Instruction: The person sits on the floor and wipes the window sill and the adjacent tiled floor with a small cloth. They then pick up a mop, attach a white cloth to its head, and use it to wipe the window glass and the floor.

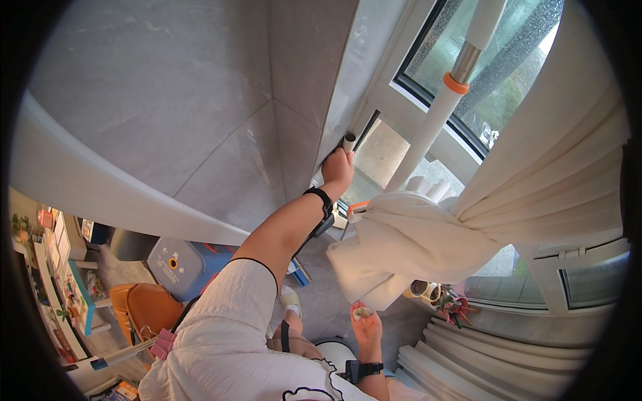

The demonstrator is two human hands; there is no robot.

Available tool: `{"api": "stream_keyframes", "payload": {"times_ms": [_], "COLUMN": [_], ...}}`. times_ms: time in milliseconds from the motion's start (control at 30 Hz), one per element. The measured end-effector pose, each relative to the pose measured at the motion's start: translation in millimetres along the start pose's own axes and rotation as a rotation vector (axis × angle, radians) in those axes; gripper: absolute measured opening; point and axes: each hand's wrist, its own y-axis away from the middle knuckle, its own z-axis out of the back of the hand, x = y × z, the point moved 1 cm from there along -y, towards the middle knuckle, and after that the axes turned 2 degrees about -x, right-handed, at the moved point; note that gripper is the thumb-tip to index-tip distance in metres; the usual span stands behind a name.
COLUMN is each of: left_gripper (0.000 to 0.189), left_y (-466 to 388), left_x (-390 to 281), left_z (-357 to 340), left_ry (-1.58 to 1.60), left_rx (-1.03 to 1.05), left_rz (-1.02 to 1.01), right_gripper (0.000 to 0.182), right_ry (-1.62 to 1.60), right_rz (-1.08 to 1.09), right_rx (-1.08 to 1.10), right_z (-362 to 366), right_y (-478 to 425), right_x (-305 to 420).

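Note:
My left hand (338, 168) reaches up to the corner between the tiled wall and the window frame, its fingers around the open upper end of a white tube (349, 142). Most of that tube is hidden. Low in the view, my right hand (366, 326) is palm up with bent fingers, holding a small grey-beige lump (362, 314) whose material I cannot tell. Just above its fingertips hangs the lower edge of a gathered cream curtain (416, 240). A white pole with an orange collar (455, 83) slants down beside the window, its lower part behind the curtain.
A wet window (481, 95) is at the upper right, and a grey tiled wall (200, 100) at the upper left. Potted plants (446, 298) stand right of my right hand. A blue-grey bin (175, 265), an orange chair (143, 308) and cluttered shelves are at the left.

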Motion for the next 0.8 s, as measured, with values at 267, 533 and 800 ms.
{"api": "stream_keyframes", "payload": {"times_ms": [267, 533, 800], "left_gripper": [0.035, 0.022, 0.025], "left_y": [9.1, 6.0, 136.6], "left_x": [4.8, 39.8, 115.6], "left_z": [-9.8, -24.3, 74.5], "left_ry": [-0.078, 0.317, 0.656], "left_rx": [0.25, 0.263, 0.732], "left_rz": [0.08, -0.037, 0.413], "right_gripper": [0.02, 0.026, 0.026], "right_ry": [0.08, 0.029, 0.074], "right_rz": [0.026, -0.026, -0.158], "right_rx": [0.083, 0.04, -0.043], "right_z": [17.5, -2.5, 16.6], "right_y": [-4.2, -4.2, -24.5], "right_x": [2.1, -3.2, -15.3]}}
